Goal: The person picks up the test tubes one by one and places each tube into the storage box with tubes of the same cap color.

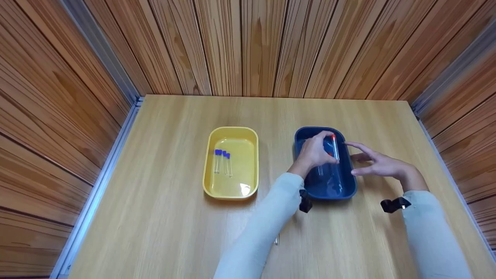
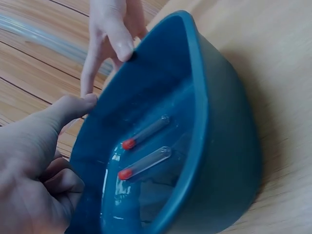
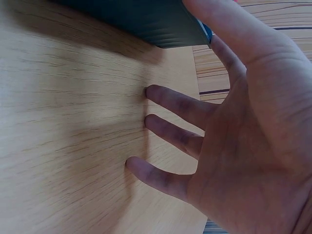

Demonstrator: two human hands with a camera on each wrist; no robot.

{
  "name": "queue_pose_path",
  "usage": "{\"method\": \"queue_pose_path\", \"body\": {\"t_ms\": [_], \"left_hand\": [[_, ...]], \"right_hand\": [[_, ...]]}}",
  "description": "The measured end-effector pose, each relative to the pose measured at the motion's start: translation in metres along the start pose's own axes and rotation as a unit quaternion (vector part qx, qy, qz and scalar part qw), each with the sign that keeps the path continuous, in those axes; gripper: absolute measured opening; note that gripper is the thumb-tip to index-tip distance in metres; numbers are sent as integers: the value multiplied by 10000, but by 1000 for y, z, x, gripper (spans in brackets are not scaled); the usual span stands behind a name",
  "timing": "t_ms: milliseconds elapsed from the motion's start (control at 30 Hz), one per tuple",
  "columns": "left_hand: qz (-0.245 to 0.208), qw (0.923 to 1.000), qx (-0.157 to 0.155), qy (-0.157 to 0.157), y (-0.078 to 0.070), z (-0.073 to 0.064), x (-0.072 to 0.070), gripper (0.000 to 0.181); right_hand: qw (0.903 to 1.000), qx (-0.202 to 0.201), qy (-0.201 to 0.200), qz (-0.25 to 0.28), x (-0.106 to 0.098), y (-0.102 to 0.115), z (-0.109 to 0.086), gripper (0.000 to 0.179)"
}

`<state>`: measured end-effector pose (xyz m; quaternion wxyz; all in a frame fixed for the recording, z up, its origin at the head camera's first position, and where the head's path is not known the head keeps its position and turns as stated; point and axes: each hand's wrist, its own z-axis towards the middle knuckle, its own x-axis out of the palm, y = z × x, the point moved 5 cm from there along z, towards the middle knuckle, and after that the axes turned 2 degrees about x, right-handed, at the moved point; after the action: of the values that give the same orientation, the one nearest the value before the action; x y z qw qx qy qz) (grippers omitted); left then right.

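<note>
Above the blue tray (image 1: 352, 190), my left hand (image 1: 314, 152) pinches a clear test tube with a red cap (image 1: 335, 148) between thumb and fingers. Two more red-capped test tubes (image 2: 145, 163) lie on the tray's floor in the left wrist view. My right hand (image 1: 381, 166) is beside the tray's right wall, fingers spread and holding nothing. Its thumb and index finger are at the rim, while the other fingertips (image 3: 155, 91) reach down to the tabletop. The left hand hides most of the held tube in the left wrist view.
Left of the blue tray stands a yellow tray (image 1: 232, 195) holding several purple-capped test tubes (image 1: 223, 162). A clear glass end (image 1: 276, 241) shows on the wooden table (image 1: 155, 217) beside my left sleeve. Wood-patterned walls (image 1: 255, 50) enclose the back and both sides.
</note>
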<state>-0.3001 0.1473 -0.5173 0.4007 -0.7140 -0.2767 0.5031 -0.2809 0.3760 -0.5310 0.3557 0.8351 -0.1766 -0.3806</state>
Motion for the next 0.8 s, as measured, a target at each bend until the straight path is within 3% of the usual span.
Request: {"method": "queue_pose_path", "body": {"t_ms": [167, 367, 600, 800], "left_hand": [[-40, 9999, -125, -80, 4, 2, 8, 84], [304, 9988, -372, -31, 11, 3, 20, 82], [645, 9974, -327, 80, 17, 2, 28, 83], [588, 9971, -443, 190, 21, 1, 33, 84]], "right_hand": [[10000, -30, -22, -16, -1, 0, 0, 98], [9999, -131, 24, 19, 0, 1, -1, 97], [9999, -134, -6, -1, 1, 3, -1, 97], [9999, -126, 10, 46, 1, 3, -1, 97]]}}
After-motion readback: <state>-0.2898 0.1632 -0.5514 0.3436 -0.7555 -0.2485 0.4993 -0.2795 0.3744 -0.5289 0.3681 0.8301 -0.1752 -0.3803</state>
